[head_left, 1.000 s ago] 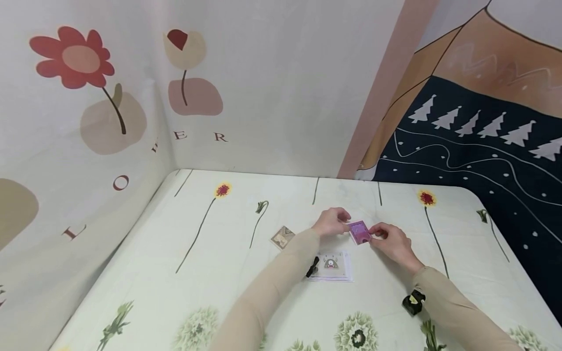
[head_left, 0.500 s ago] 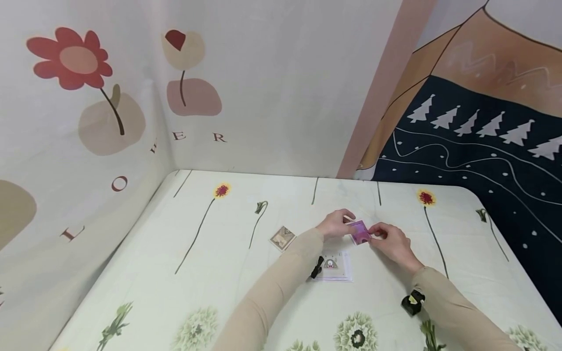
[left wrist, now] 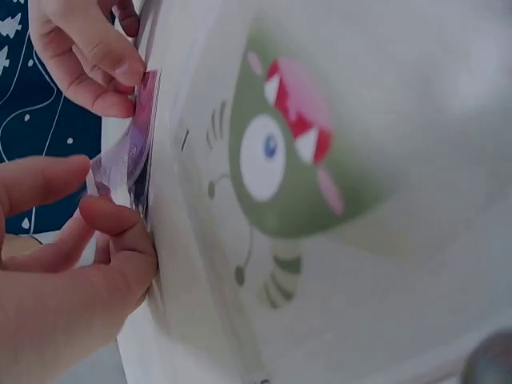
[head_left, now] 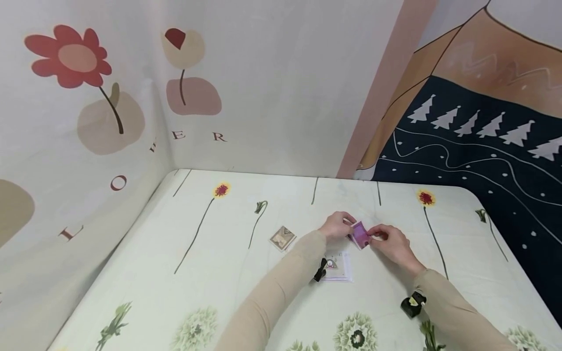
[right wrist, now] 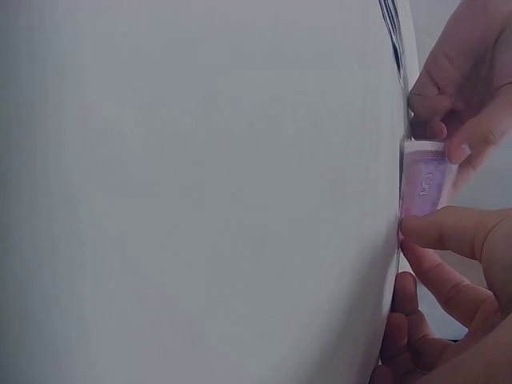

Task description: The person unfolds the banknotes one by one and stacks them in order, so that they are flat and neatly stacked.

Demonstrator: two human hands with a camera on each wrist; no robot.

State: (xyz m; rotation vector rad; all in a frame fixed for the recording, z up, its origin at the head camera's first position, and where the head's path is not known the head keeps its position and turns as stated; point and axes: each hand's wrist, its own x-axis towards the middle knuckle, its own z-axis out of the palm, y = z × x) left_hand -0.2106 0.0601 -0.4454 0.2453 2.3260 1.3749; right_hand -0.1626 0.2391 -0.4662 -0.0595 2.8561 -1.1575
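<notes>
A small purple paper square (head_left: 361,236) lies on the table between my two hands. At its left edge my left hand (head_left: 335,227) pinches it with thumb and forefinger. The right edge is pinched by my right hand (head_left: 391,243). In the left wrist view the purple sheet (left wrist: 138,144) bends upward near the left fingers, with a darker layer beneath it. The right wrist view shows the raised purple face (right wrist: 426,178) with a pale border. Below my left wrist lies a clear packet (head_left: 344,270) printed with a green one-eyed monster, partly covered by the wrist strap.
A small brown-and-beige square card (head_left: 282,238) lies left of the left forearm. The table (head_left: 210,302) wears a white flower-print cloth. Printed fabric (head_left: 281,87) hangs behind and to the left, and a dark tree-patterned fabric (head_left: 465,146) borders the right side.
My left hand has shifted slightly right and onto the purple square, whose left side now bends up. The right hand stays at the right edge, almost unmoved.
</notes>
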